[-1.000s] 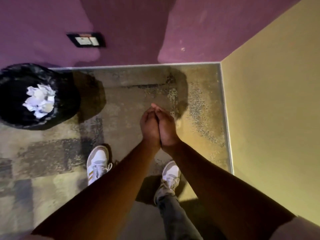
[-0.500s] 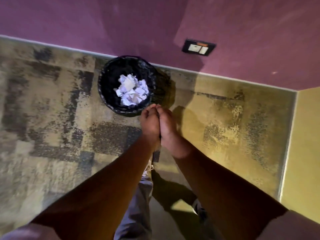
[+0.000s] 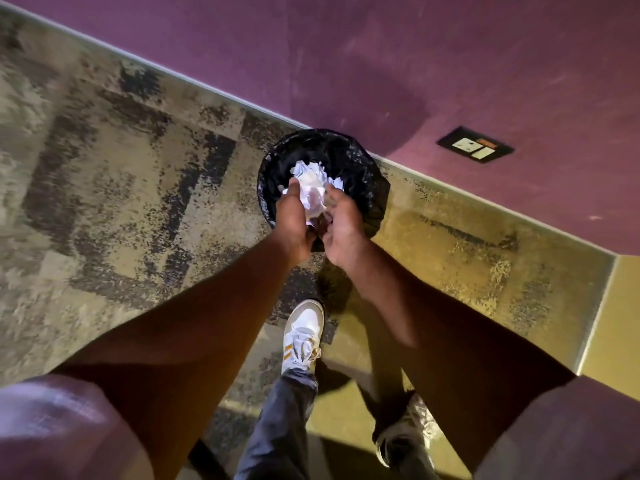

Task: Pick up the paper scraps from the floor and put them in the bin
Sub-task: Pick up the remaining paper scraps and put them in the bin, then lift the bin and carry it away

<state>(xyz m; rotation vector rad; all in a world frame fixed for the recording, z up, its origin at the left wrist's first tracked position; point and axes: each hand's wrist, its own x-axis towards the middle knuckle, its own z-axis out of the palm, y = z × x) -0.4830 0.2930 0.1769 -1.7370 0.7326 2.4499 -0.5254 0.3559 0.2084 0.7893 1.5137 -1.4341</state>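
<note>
The drop-off step is in hand: the left hand point(image 3: 294, 216) and right hand point(image 3: 341, 225) are cupped side by side over the bin point(image 3: 375, 188), parting at the fingertips, with paper scraps point(image 3: 313, 199) between them, seemingly not yet released. Next, the hands should spread wider so the scraps fall onto the pile inside.

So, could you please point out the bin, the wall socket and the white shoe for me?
bin point(image 3: 375, 192): head view, on the black liner at its right rim.
wall socket point(image 3: 475, 144): head view, on the middle of its plate.
white shoe point(image 3: 304, 323): head view, on its toe.
</note>
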